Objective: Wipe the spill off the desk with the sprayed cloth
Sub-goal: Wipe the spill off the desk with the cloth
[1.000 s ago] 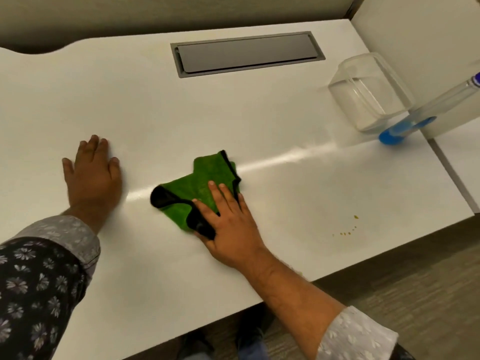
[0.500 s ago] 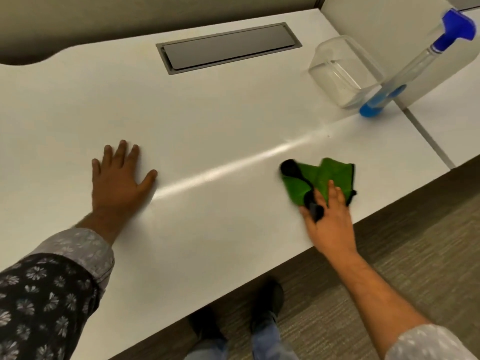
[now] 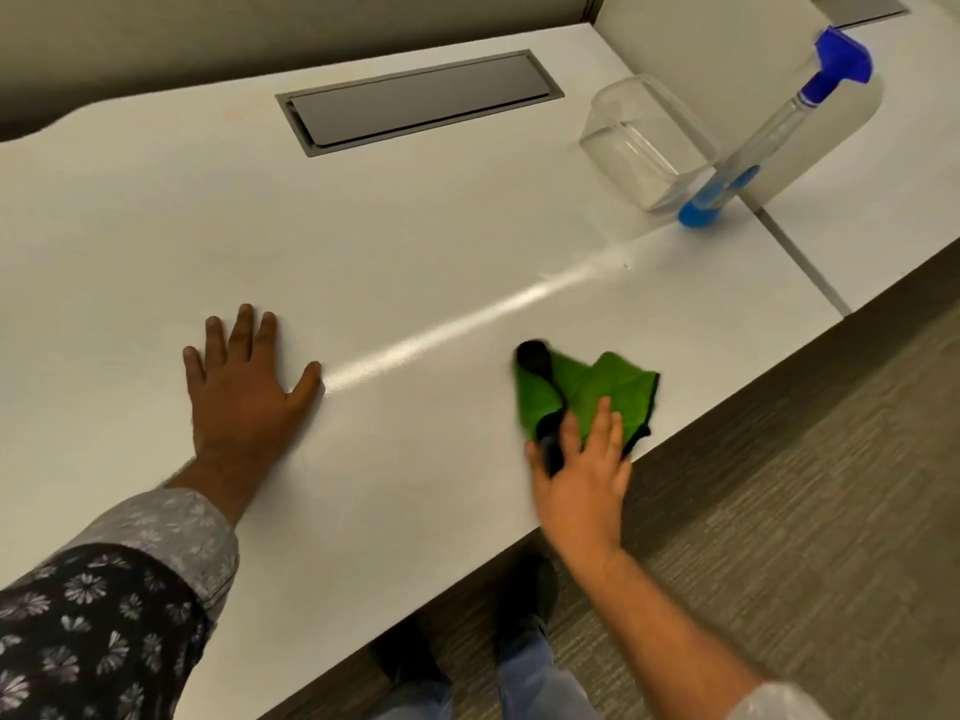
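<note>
A crumpled green cloth (image 3: 597,387) with a black edge lies on the white desk (image 3: 415,241) close to its front edge, right of centre. My right hand (image 3: 584,472) presses flat on the cloth's near side, fingers spread over it. My left hand (image 3: 244,392) rests palm down on the bare desk to the left, holding nothing. No spill marks show on the desk surface around the cloth.
A clear plastic container (image 3: 644,142) stands at the back right. A spray bottle (image 3: 769,142) with a blue head and blue base leans beside it. A grey cable hatch (image 3: 421,98) is set into the desk at the back. Carpet floor (image 3: 805,511) lies beyond the front edge.
My right hand slid the cloth from the desk's middle to the right, over the spot where small yellowish drops lay; those drops no longer show. My left hand stayed flat.
</note>
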